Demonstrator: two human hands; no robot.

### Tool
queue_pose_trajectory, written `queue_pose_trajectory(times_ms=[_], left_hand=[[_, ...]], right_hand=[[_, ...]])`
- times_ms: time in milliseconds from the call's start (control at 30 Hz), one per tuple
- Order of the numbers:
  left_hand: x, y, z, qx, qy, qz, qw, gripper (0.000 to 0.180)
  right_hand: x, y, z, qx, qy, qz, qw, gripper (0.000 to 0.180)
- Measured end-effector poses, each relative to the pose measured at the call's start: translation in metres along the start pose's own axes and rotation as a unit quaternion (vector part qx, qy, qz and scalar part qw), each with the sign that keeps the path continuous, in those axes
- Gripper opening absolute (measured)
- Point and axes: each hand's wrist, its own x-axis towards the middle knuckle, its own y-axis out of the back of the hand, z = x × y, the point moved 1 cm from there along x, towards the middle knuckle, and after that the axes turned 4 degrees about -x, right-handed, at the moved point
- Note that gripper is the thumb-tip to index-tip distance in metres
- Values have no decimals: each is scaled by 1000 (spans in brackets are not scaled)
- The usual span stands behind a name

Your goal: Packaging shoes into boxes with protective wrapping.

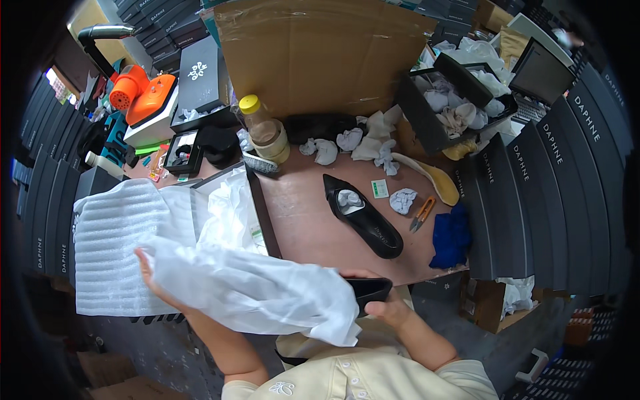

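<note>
My right hand (395, 309) grips the end of a black shoe (371, 288), thumb in front and fingers behind. The rest of that shoe is hidden by a thin white wrapping sheet (257, 287), possibly a bag. At the sheet's left end, my left hand (152, 279) holds its edge, fingers partly covered. On the table beyond lies a second black pointed shoe (368, 223) with crumpled paper (349, 200) inside. An open dark shoebox (263, 217) lined with white tissue paper (230, 200) stands behind the sheet.
White foam wrap (120, 240) lies left. Orange-handled thread snips (423, 215), a blue cloth (451, 237) and a paper ball (403, 201) lie right of the second shoe. A yellow-capped bottle (257, 117) stands behind. Stacked dark shoeboxes (533, 200) line the right side.
</note>
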Motion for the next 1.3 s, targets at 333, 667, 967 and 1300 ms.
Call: queue_pose_trajectory(times_ms=[333,667,967,1300], left_hand=[[21,-24,-28,583,-492,-291,578,13],[109,46,-91,763,-194,-493,370,28],[-100,-26,-55,422,-240,-504,715,44],[-134,-7,-162,304,-347,-330,824,48]], right_hand=[[-7,-20,-17,-259,151,179,937,75],[38,-59,57,-316,40,163,934,72],[104,-57,-39,-760,186,81,618,25],[192,-39,11,-944,107,-118,290,11]])
